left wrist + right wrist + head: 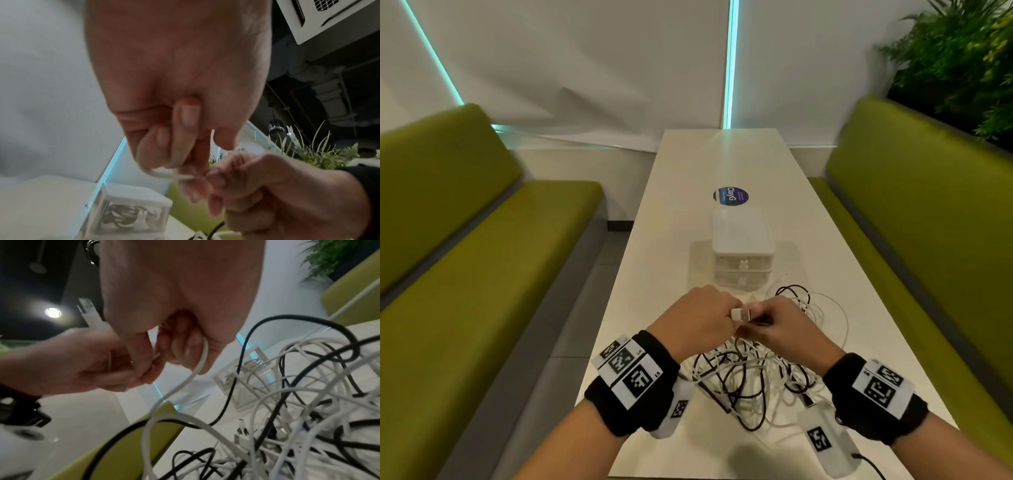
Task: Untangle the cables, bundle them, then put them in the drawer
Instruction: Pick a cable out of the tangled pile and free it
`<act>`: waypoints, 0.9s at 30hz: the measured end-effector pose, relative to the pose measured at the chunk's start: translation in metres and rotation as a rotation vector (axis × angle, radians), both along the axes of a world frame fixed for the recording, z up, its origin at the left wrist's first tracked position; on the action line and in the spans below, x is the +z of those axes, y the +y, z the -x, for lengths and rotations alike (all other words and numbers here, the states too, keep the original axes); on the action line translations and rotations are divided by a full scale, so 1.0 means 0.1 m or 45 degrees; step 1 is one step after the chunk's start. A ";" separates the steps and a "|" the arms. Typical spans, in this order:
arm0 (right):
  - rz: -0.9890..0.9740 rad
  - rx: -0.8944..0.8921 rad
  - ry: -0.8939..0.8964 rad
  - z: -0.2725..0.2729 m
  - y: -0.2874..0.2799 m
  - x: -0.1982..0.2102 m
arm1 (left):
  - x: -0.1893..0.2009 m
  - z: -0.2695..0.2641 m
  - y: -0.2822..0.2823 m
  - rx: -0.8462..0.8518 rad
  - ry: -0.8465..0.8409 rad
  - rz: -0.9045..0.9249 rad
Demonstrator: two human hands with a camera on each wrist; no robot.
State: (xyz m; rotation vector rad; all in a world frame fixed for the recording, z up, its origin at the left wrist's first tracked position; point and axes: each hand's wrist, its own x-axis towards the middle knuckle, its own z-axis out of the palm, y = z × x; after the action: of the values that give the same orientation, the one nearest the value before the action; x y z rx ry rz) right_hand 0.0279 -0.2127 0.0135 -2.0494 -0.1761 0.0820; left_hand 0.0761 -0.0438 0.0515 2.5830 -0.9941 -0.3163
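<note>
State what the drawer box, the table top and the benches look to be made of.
Drawer box: probably frosted translucent plastic; cables show faintly through its front.
Table top: glossy white, perhaps laminate; it mirrors the light.
Benches: smooth green upholstery, likely vinyl.

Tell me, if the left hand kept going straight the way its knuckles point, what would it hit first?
The left hand points toward the right hand, already touching at the white plug they both pinch. So it would meet the right hand's fingers first; the drawer box lies farther up the table.

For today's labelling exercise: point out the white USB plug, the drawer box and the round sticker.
white USB plug (740, 314), head view, its white housing.
drawer box (742, 236), head view, its lid.
round sticker (730, 196), head view, its centre.
</note>
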 end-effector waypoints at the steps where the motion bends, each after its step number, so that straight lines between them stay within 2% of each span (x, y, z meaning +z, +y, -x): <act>1: -0.049 -0.002 0.009 0.00 0.02 0.01 | -0.02 -0.01 -0.01 -0.010 -0.063 -0.081; 4: -0.138 0.007 0.140 0.00 0.03 0.00 | -0.08 -0.04 -0.01 -0.032 -0.130 -0.169; 7: -0.165 0.115 0.346 -0.03 0.00 -0.09 | -0.13 -0.10 0.05 0.006 -0.049 -0.081; 8: -0.102 0.173 0.401 -0.05 -0.02 -0.14 | -0.15 -0.11 0.08 0.019 -0.012 -0.066; 10: 0.191 0.312 0.462 -0.06 -0.02 -0.25 | -0.23 -0.09 0.11 -0.014 0.026 -0.129; 14: 0.718 0.495 0.437 -0.05 0.08 -0.46 | -0.54 0.01 0.19 -0.168 0.149 -0.445; 16: 0.864 0.508 0.350 -0.07 0.14 -0.48 | -0.63 0.01 0.23 -0.162 0.122 -0.464; 18: 0.876 0.397 0.219 -0.13 0.16 -0.45 | -0.60 -0.04 0.26 -0.078 0.048 -0.365; 20: 0.826 0.208 0.079 -0.23 0.14 -0.35 | -0.48 -0.13 0.32 0.075 -0.034 -0.117; 22: 0.645 -0.031 -0.017 -0.33 0.10 -0.20 | -0.37 -0.24 0.41 0.224 -0.089 0.218; 23: 0.459 -0.154 -0.040 -0.37 0.10 -0.11 | -0.33 -0.29 0.45 0.268 -0.114 0.387; 25: -0.039 -0.289 -0.074 -0.39 0.13 0.07 | -0.28 -0.29 0.49 0.277 -0.238 0.511; 27: -0.506 -0.188 0.034 -0.36 0.20 0.20 | -0.26 -0.25 0.51 0.285 -0.329 0.535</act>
State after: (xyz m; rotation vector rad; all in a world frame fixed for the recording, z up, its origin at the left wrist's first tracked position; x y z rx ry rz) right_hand 0.0641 -0.1929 0.0332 -1.6582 -0.0201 -0.0170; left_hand 0.1013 0.0072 0.0256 2.3456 -0.7416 0.2647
